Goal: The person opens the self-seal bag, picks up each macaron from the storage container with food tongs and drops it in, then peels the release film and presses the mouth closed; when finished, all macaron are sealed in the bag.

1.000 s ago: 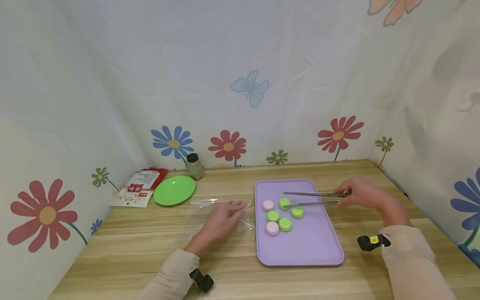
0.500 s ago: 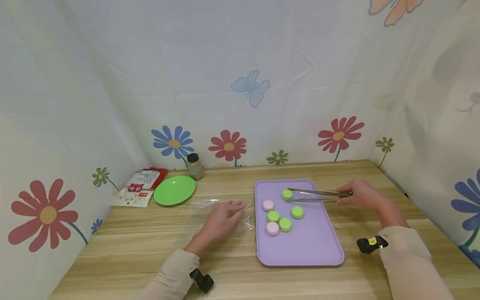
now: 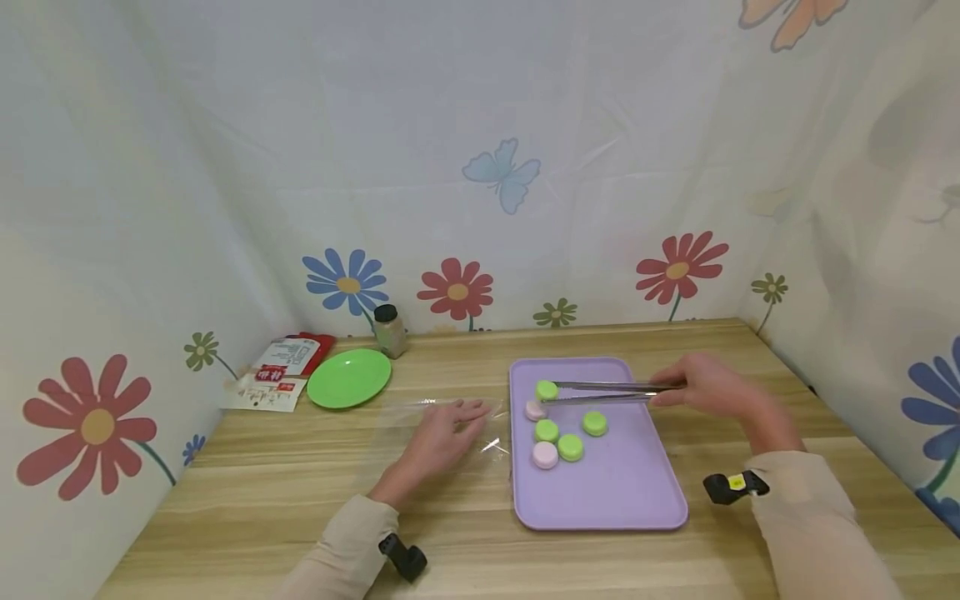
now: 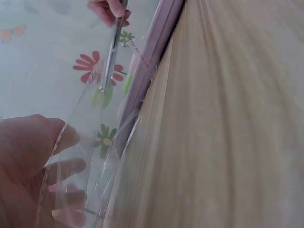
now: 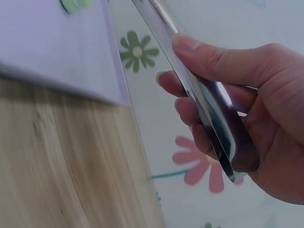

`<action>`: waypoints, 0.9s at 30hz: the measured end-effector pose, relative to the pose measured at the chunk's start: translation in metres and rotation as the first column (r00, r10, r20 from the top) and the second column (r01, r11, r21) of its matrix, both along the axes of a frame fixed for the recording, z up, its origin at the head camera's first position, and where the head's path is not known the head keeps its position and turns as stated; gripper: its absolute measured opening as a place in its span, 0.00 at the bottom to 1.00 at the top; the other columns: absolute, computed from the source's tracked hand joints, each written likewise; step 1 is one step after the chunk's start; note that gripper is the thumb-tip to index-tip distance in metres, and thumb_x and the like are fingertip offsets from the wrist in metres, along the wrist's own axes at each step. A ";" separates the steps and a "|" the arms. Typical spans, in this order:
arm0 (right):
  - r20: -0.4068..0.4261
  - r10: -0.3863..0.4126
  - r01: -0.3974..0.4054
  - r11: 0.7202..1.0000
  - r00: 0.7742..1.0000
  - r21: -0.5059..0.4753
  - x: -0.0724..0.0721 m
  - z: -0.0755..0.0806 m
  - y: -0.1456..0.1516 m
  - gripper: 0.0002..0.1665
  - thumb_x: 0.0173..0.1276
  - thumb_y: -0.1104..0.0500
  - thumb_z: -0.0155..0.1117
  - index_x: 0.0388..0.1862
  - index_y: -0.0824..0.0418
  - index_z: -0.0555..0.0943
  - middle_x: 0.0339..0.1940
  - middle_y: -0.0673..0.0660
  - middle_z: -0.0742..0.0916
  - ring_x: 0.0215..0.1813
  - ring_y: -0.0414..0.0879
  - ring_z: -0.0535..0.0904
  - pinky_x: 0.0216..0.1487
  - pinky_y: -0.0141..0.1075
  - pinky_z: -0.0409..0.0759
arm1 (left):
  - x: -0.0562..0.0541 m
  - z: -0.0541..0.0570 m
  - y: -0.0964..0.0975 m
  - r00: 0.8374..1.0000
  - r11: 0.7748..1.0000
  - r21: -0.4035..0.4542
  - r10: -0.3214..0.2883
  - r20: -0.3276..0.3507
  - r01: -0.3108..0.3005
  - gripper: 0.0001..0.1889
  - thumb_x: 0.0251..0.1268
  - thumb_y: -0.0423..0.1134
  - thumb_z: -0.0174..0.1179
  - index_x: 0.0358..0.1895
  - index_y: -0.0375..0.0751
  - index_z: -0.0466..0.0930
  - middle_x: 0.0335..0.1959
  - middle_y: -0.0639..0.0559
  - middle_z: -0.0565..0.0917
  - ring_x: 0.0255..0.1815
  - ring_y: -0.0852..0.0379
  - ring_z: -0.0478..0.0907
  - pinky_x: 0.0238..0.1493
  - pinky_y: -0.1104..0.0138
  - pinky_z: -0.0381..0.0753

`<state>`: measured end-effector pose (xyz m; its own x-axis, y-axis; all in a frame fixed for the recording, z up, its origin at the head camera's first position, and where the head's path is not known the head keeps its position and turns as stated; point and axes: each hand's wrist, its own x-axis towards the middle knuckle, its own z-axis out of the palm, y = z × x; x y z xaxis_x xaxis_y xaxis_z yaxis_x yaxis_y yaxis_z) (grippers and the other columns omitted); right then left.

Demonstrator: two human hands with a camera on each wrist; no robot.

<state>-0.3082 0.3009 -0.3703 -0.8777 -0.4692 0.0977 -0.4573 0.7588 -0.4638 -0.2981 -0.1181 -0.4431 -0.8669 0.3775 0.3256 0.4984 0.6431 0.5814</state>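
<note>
In the head view my right hand (image 3: 708,386) grips metal tongs (image 3: 600,392) from the right. The tong tips hold a green macaron (image 3: 547,390) over the left side of a purple tray (image 3: 607,500). Close to it is a pink macaron (image 3: 536,409); more green macarons (image 3: 571,447) and another pink macaron (image 3: 545,455) lie on the tray. My left hand (image 3: 442,442) lies with extended fingers at a clear plastic bag (image 3: 390,442) left of the tray. In the left wrist view the bag's film crosses the fingers (image 4: 69,167); I cannot tell which layer they are between.
A green plate (image 3: 349,379) stands at the back left, beside a red and white packet (image 3: 277,375). Behind the plate is a jar (image 3: 389,332) with a black lid. A flower-printed curtain (image 3: 585,208) borders the wooden table (image 3: 465,542).
The tongs have closed on a green macaron, lifted it from the group and carried it left along the tray's back part. My left hand has stayed in place on the bag.
</note>
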 end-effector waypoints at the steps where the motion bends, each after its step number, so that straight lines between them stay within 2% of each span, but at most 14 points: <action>1: 0.008 0.020 -0.020 1.000 1.000 0.002 0.000 0.001 -0.007 0.21 0.63 0.56 0.75 0.51 0.67 0.87 0.38 0.51 0.90 0.35 0.41 0.80 0.38 0.37 0.82 | 0.000 0.000 0.000 1.000 1.000 0.003 -0.001 -0.001 0.001 0.16 0.75 0.40 0.58 0.59 0.40 0.83 0.62 0.42 0.80 0.68 0.32 0.69 0.71 0.41 0.61; 6: 0.026 0.116 -0.117 0.993 0.993 0.022 0.003 0.004 -0.040 0.22 0.63 0.55 0.75 0.52 0.67 0.86 0.37 0.49 0.89 0.32 0.41 0.76 0.33 0.33 0.78 | 0.002 0.001 0.000 1.000 1.000 0.000 -0.003 -0.003 0.003 0.16 0.75 0.40 0.58 0.59 0.39 0.83 0.62 0.41 0.79 0.68 0.31 0.68 0.70 0.42 0.62; 12: 0.038 0.151 -0.152 0.987 0.988 0.048 0.008 -0.002 -0.078 0.20 0.65 0.57 0.74 0.54 0.64 0.86 0.36 0.46 0.88 0.31 0.40 0.75 0.30 0.33 0.74 | 0.003 0.003 -0.001 0.999 0.999 -0.025 -0.030 0.011 0.030 0.18 0.76 0.43 0.56 0.62 0.42 0.81 0.65 0.41 0.76 0.70 0.31 0.65 0.71 0.40 0.58; 17: -0.013 0.234 -0.233 0.972 0.972 0.025 0.008 -0.013 -0.104 0.18 0.66 0.58 0.73 0.52 0.64 0.87 0.34 0.46 0.87 0.30 0.39 0.75 0.29 0.30 0.73 | 0.003 0.002 -0.002 0.998 0.998 -0.026 -0.059 0.007 0.060 0.18 0.76 0.41 0.56 0.63 0.41 0.81 0.65 0.41 0.77 0.70 0.29 0.65 0.71 0.39 0.59; 20: -0.050 0.273 -0.273 0.962 0.961 0.005 0.008 -0.016 -0.117 0.17 0.66 0.58 0.72 0.50 0.65 0.87 0.35 0.48 0.88 0.30 0.37 0.75 0.29 0.30 0.73 | 0.004 0.002 -0.002 0.998 0.998 -0.033 -0.057 0.011 0.057 0.18 0.76 0.43 0.56 0.64 0.43 0.80 0.66 0.43 0.76 0.71 0.30 0.64 0.71 0.40 0.58; 27: -0.082 0.287 -0.287 0.958 0.954 0.009 0.008 -0.018 -0.136 0.14 0.67 0.58 0.72 0.48 0.65 0.88 0.31 0.46 0.88 0.27 0.35 0.73 0.31 0.31 0.74 | 0.004 0.002 -0.001 0.999 0.998 -0.053 -0.029 0.015 0.029 0.18 0.78 0.46 0.54 0.65 0.49 0.80 0.67 0.46 0.76 0.73 0.33 0.63 0.74 0.39 0.51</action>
